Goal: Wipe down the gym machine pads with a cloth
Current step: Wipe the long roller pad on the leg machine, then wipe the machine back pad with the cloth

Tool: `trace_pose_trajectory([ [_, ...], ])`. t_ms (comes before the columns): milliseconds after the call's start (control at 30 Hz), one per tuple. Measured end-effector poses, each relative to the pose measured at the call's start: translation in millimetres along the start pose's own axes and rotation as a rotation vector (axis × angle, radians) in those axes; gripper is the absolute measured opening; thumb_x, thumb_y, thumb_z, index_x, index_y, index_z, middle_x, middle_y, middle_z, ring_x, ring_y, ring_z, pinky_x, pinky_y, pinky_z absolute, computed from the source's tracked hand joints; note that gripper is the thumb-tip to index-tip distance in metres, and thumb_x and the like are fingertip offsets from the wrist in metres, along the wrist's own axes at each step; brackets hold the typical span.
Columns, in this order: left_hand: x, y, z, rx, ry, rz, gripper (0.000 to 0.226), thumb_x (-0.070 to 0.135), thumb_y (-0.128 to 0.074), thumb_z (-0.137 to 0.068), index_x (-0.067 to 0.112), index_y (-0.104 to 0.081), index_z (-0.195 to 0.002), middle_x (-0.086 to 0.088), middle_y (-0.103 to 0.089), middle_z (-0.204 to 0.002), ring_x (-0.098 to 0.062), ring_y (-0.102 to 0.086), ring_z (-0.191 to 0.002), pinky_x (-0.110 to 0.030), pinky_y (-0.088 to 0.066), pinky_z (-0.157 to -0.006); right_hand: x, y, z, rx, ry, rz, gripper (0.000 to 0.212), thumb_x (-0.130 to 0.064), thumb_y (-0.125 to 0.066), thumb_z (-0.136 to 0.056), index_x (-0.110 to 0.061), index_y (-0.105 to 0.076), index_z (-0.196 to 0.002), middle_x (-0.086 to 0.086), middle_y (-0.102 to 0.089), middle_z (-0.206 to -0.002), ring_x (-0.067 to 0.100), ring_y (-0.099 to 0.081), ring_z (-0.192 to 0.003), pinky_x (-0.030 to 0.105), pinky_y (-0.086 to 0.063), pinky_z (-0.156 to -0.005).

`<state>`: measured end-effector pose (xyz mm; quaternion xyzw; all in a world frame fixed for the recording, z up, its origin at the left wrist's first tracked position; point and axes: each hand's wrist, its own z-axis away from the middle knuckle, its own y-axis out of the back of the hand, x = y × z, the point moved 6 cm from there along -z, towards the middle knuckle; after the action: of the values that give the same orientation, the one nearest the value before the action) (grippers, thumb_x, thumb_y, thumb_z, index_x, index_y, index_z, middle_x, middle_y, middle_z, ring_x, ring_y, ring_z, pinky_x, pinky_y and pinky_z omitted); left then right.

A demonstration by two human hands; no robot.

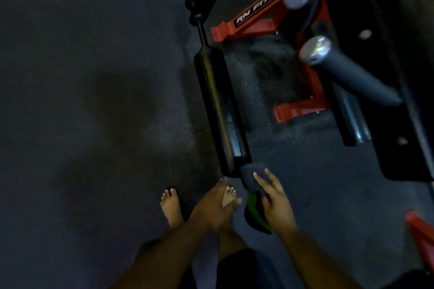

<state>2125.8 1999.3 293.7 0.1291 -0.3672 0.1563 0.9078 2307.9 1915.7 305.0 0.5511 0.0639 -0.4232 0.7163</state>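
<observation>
Dim, underexposed overall. Floor (pixel 82 101) near-black at 9 o'clock, faint lighter patch toward centre. Glare on chrome caps (pixel 314 50) at 1–2 o'clock, both smeared by motion blur. Soft sheen along roller (pixel 218 105). Hands at 6 o'clock slightly blurred, grainy. Wide-angle bending toward edges; 3 o'clock lost in shadow.

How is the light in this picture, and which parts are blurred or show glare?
Head view: dim overall, the floor nearly black; glare on the chrome end caps and a sheen along the black roller pad; the upper chrome cap is motion-blurred; both hands and the dark cloth are soft; wide-angle bending toward the edges.
</observation>
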Motion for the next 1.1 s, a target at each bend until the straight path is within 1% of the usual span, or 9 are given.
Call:
trace_pose_trajectory([
  [100,53.4,1.7,50.1,-0.043,0.08,0.386,0.082,0.056,-0.058,-0.097,0.024,-0.02,-0.162,0.011,-0.032,-0.16,-0.013,-0.037,-0.145,-0.018,-0.032,-0.106,-56.6,42.9,50.9,-0.015,-0.019,-0.164,0.066,0.001,-0.056,-0.099,-0.045,-0.045,-0.145,-0.01,-0.024,-0.163,-0.021,-0.014,-0.142,0.006,-0.024,-0.113],
  [167,75.3,-1.4,68.4,-0.067,0.081,0.537,0.056,0.049,-0.061,-0.098,0.03,-0.046,-0.148,0.015,-0.059,-0.14,-0.004,-0.059,-0.123,-0.015,-0.046,-0.093,-80.3,52.6,71.0,-0.026,-0.011,-0.25,0.066,-0.001,-0.059,-0.098,-0.042,-0.043,-0.147,-0.004,-0.025,-0.164,-0.022,-0.015,-0.141,0.001,-0.021,-0.109],
  [233,108.6,-8.8,93.7,-0.066,0.037,0.613,0.042,0.039,-0.066,-0.098,0.027,-0.059,-0.137,0.011,-0.073,-0.123,-0.007,-0.069,-0.11,-0.017,-0.053,-0.084,-100.5,79.0,100.9,0.006,-0.042,-0.351,0.069,-0.004,-0.064,-0.096,-0.039,-0.04,-0.15,-0.003,-0.025,-0.162,-0.025,-0.017,-0.138,-0.001,-0.023,-0.105],
  [333,145.5,-28.8,124.1,0.0,-0.067,0.609,0.034,0.024,-0.068,-0.098,0.022,-0.065,-0.131,0.002,-0.075,-0.122,-0.013,-0.072,-0.109,-0.02,-0.056,-0.08,-105.9,111.6,144.1,0.037,-0.059,-0.462,0.081,-0.024,-0.075,-0.092,-0.04,-0.028,-0.156,-0.014,-0.017,-0.16,-0.024,-0.015,-0.139,-0.001,-0.025,-0.105],
  [467,177.7,-71.3,144.4,0.042,-0.13,0.502,0.029,0.021,-0.066,-0.099,0.022,-0.066,-0.129,-0.001,-0.074,-0.123,-0.017,-0.071,-0.111,-0.029,-0.057,-0.088,-72.1,158.8,185.1,0.077,-0.146,-0.607,0.092,-0.051,-0.072,-0.086,-0.04,-0.018,-0.16,-0.015,-0.014,-0.162,0.001,-0.02,-0.147,0.023,-0.028,-0.117],
  [633,217.6,-153.9,158.1,0.079,-0.179,0.357,0.02,0.017,-0.065,-0.1,0.029,-0.066,-0.116,-0.001,-0.071,-0.122,-0.023,-0.066,-0.116,-0.044,-0.053,-0.103,15.2,195.5,241.9,0.104,-0.404,-0.976,0.108,-0.079,-0.064,-0.074,-0.035,-0.018,-0.161,-0.002,-0.04,-0.159,0.018,-0.05,-0.137,0.045,-0.046,-0.112],
  [867,290.4,-245.1,175.0,0.114,-0.201,0.469,0.024,0.013,-0.062,-0.096,0.022,-0.069,-0.118,-0.004,-0.078,-0.111,-0.022,-0.073,-0.105,-0.038,-0.056,-0.09,67.5,280.8,306.5,0.205,-0.237,-1.153,0.049,-0.038,-0.076,-0.085,-0.013,-0.065,-0.126,0.002,-0.076,-0.115,0.019,-0.072,-0.108,0.036,-0.058,-0.092],
  [967,321.4,-259.4,175.3,0.102,-0.216,0.412,0.024,0.011,-0.061,-0.095,0.014,-0.07,-0.117,-0.007,-0.079,-0.104,-0.024,-0.074,-0.1,-0.035,-0.056,-0.082,84.2,318.0,314.4,0.318,-0.196,-1.185,0.038,-0.029,-0.077,-0.089,-0.013,-0.066,-0.122,0.006,-0.076,-0.114,0.022,-0.072,-0.108,0.042,-0.058,-0.093],
  [1100,360.0,-274.0,157.8,0.013,-0.262,0.262,0.027,0.012,-0.071,-0.091,0.013,-0.072,-0.117,-0.007,-0.078,-0.109,-0.023,-0.073,-0.105,-0.034,-0.058,-0.089,106.2,364.6,306.0,0.455,-0.142,-1.146,0.029,-0.018,-0.07,-0.095,-0.014,-0.065,-0.123,0.005,-0.076,-0.114,0.021,-0.072,-0.108,0.041,-0.058,-0.094],
])
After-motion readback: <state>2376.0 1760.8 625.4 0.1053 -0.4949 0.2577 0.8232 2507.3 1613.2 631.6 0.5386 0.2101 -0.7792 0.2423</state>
